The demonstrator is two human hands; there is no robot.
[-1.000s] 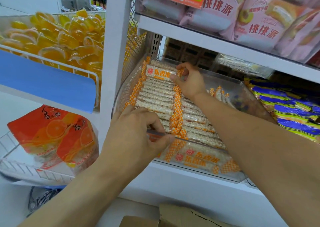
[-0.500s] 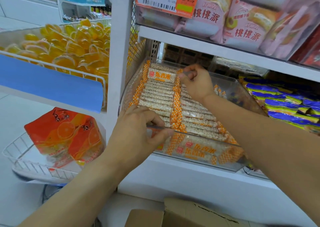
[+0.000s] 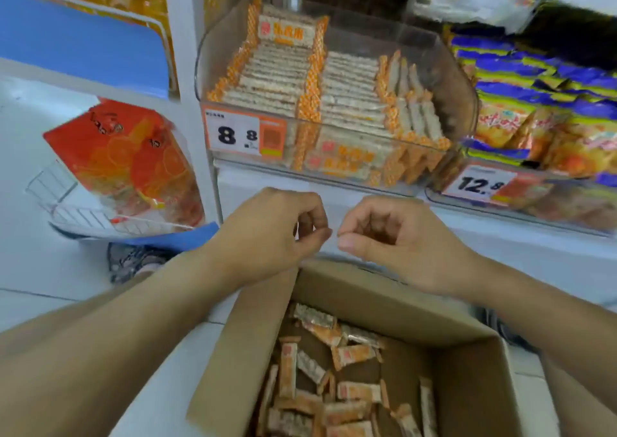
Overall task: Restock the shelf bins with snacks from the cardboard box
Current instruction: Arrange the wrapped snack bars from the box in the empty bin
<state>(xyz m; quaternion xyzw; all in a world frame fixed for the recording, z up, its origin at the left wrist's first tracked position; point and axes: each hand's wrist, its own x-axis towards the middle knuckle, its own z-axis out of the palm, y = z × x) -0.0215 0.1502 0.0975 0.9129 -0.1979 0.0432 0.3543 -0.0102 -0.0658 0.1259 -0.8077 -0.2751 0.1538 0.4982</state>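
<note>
White shelving [image 3: 334, 183] carries a clear bin [image 3: 460, 79] packed with snacks [image 3: 280, 79]. More lie loose in the box [image 3: 467, 363] on the floor below. Over it, left hand [image 3: 267, 233] and right hand [image 3: 397, 239] hover, fingers loosely curled, holding nothing.

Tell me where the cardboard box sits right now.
In the head view the cardboard box stands open on the floor at bottom centre-right, below both hands and in front of the clear snack bin, with loose snack bars inside.

A shop: price tags [image 3: 245, 133] front clear shelf bins [image 3: 460, 102] packed with wrapped snack bars [image 3: 273, 79] and bagged snacks [image 3: 534, 116].
</note>
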